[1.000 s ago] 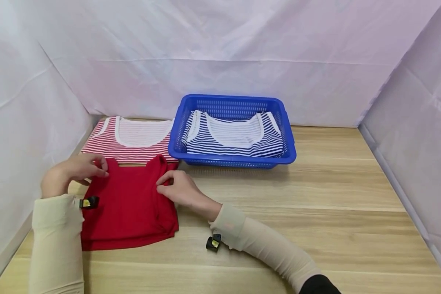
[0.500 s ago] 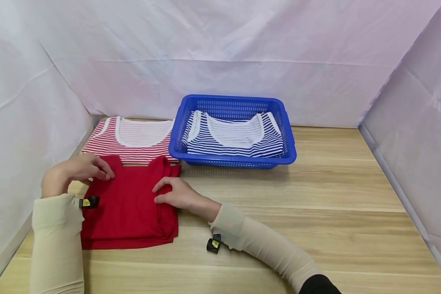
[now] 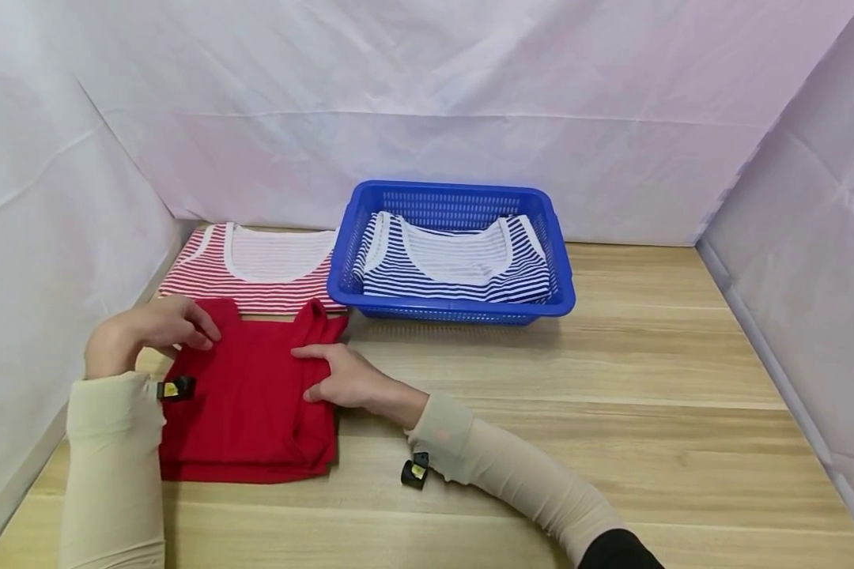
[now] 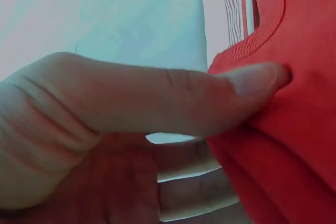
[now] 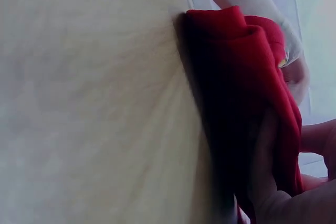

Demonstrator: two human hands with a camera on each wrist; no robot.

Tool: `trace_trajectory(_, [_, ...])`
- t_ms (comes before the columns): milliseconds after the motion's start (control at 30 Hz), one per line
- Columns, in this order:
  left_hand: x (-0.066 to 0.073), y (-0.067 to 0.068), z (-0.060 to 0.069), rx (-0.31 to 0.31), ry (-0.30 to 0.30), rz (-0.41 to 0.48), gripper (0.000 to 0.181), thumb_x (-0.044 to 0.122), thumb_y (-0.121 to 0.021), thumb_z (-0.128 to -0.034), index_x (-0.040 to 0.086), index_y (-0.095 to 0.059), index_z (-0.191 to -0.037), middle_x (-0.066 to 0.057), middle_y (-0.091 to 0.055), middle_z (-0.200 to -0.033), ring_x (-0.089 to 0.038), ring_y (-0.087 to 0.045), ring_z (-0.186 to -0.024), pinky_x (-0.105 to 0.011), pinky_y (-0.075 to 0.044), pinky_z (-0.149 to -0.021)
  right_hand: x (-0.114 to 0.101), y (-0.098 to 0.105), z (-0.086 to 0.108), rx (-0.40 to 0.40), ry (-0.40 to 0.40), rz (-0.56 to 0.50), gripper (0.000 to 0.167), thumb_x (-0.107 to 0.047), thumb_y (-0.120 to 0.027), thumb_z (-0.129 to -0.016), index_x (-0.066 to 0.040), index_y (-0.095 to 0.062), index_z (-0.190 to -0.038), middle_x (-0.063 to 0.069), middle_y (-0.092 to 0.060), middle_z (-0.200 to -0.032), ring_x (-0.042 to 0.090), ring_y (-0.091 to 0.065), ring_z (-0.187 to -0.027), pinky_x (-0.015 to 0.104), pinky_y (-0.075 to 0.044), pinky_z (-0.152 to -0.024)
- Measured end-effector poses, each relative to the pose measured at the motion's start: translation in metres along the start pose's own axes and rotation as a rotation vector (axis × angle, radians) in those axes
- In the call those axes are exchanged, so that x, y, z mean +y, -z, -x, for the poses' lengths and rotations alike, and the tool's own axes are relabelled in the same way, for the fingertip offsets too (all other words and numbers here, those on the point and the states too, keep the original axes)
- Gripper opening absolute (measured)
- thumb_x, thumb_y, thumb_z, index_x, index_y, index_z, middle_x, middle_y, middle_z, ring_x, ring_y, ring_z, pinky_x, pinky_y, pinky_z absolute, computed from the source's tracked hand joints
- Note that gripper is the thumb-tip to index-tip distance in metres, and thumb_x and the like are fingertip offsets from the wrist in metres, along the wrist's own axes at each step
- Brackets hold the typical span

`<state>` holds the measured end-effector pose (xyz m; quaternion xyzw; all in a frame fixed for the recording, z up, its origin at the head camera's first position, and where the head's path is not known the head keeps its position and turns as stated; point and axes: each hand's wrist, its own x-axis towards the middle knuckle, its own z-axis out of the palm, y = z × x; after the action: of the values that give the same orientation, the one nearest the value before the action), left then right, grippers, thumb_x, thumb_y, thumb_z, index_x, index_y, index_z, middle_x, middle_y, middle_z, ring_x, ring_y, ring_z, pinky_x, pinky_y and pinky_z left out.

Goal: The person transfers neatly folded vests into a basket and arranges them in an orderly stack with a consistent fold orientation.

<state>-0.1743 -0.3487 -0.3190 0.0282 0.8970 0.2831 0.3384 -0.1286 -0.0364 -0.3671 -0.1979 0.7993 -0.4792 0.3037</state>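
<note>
A folded red tank top (image 3: 249,411) lies at the left of the table in the head view. My left hand (image 3: 160,325) pinches its upper left strap; in the left wrist view the thumb (image 4: 184,95) lies over the red cloth, the fingers partly beneath it. At the right edge my right hand (image 3: 356,379) holds the folded layers between spread thumb and fingers. The right wrist view has the thumb (image 5: 265,161) against the near side of the red cloth (image 5: 236,61), with the fingers on the other side, partly hidden.
Behind the red top lies a red-and-white striped tank top (image 3: 273,292). To its right stands a blue plastic basket (image 3: 462,310) with a folded navy-and-white striped tank top (image 3: 455,288) inside. White cloth walls (image 3: 455,71) enclose the wooden table (image 3: 612,395).
The red top's right edge has been drawn slightly left, and its fold looks more even. My right thumb and index finger have spread apart. The left hand has shifted slightly right along the strap.
</note>
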Motion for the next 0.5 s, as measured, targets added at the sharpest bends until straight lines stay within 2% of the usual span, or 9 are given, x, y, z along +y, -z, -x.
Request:
trace_trajectory(167, [0.004, 0.001, 0.005, 0.035, -0.004, -0.011, 0.025, 0.003, -0.064, -0.0952, -0.012, -0.069, -0.114, -0.012, -0.068, -0.096, -0.020, -0.058, -0.082, -0.035, -0.058, -0.067, -0.009, 0.004, 0.004, 0.004, 0.050, 0.033, 0.070, -0.001, -0.076, -0.085, -0.021, -0.057, -0.149, 0.003, -0.058, -0.146, 0.013, -0.050, -0.131, 0.026, -0.046, -0.107])
trace_trajectory(300, [0.010, 0.003, 0.012, 0.068, -0.011, -0.035, 0.026, 0.002, -0.062, -0.0940, -0.012, -0.066, -0.116, -0.017, -0.066, -0.101, -0.023, -0.060, -0.086, -0.035, -0.057, -0.070, -0.018, 0.009, 0.010, 0.017, 0.078, 0.085, 0.071, -0.004, -0.076, -0.087, -0.025, -0.055, -0.151, 0.002, -0.057, -0.147, 0.013, -0.050, -0.132, 0.027, -0.047, -0.107])
trace_trajectory(400, [0.014, 0.005, 0.018, 0.124, -0.039, -0.076, 0.026, -0.001, -0.061, -0.0919, -0.011, -0.066, -0.115, -0.019, -0.064, -0.103, -0.025, -0.059, -0.087, -0.035, -0.054, -0.071, -0.025, 0.013, 0.016, 0.029, 0.094, 0.117, 0.071, -0.006, -0.075, -0.089, -0.028, -0.053, -0.152, -0.001, -0.057, -0.146, 0.011, -0.050, -0.127, 0.025, -0.050, -0.102])
trace_trajectory(500, [0.019, 0.006, 0.022, 0.212, -0.089, -0.151, 0.025, -0.002, -0.059, -0.0904, -0.007, -0.070, -0.113, -0.018, -0.064, -0.101, -0.029, -0.057, -0.090, -0.035, -0.050, -0.072, -0.031, 0.019, 0.022, 0.044, 0.111, 0.126, 0.070, -0.006, -0.074, -0.091, -0.029, -0.051, -0.153, -0.003, -0.057, -0.143, 0.011, -0.049, -0.121, 0.023, -0.049, -0.094])
